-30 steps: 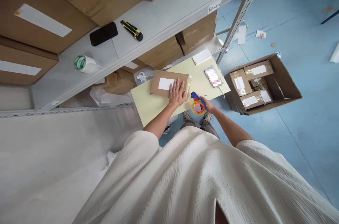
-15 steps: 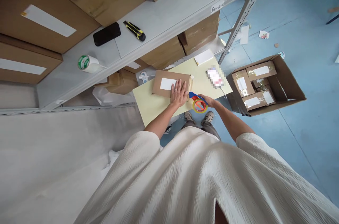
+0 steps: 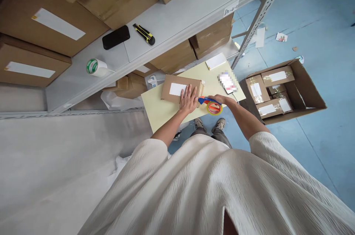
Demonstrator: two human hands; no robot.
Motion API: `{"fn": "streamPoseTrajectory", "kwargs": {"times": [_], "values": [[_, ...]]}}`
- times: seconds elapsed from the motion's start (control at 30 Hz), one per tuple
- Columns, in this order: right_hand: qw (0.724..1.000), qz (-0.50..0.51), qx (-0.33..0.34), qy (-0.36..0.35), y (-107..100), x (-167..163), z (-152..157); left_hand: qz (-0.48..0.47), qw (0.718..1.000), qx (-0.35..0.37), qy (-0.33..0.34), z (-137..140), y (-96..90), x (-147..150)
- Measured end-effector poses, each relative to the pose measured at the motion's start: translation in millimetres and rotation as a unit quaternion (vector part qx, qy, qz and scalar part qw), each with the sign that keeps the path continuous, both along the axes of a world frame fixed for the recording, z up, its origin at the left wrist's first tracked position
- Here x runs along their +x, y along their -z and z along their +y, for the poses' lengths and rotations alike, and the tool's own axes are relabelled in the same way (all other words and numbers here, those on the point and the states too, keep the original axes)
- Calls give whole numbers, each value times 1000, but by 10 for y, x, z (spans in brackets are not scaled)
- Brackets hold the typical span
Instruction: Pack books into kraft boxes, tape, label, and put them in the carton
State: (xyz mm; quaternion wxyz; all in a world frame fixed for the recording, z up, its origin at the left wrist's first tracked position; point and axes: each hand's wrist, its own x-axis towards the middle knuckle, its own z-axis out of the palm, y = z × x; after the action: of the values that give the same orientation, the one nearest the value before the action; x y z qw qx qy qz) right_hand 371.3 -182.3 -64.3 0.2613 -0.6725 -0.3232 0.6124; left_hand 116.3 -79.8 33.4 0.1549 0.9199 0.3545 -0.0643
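Note:
A small cardboard box with a white label lies on the pale yellow tabletop. My left hand rests flat on top of this box, fingers spread, near its right end. Wrapped round the handle of a blue and red tape dispenser is my right hand. The dispenser carries a yellow-edged roll of tape, and its blue head is at the box's right end, close to my left fingers. Whether the head touches the cardboard I cannot tell.
Right of the table stands an open carton with several labelled boxes inside. A phone and a white pad lie on the table. The grey shelf holds a utility knife, a black phone, a tape roll and large boxes.
My right hand has tilted the tape dispenser, its roll shifting slightly right and up. The left hand stays on the box. The whole view has shifted a little.

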Motion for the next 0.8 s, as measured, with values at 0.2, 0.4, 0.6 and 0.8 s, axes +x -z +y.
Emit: {"fn": "streamPoseTrajectory", "kwargs": {"times": [0.2, 0.4, 0.6, 0.8], "values": [[983, -77, -75, -152, -233, -21, 215, -3, 1000, 5, -2, 4, -9, 20], [986, -68, -87, -126, -400, -312, 69, -3, 1000, 4, -4, 15, -11, 32], [987, -114, -50, -101, -330, 180, -290, -24, 1000, 5, -8, 17, 12, 18], [992, -88, -30, 84, -720, 482, -437, -29, 991, 22, -126, -100, -24, 74]]}}
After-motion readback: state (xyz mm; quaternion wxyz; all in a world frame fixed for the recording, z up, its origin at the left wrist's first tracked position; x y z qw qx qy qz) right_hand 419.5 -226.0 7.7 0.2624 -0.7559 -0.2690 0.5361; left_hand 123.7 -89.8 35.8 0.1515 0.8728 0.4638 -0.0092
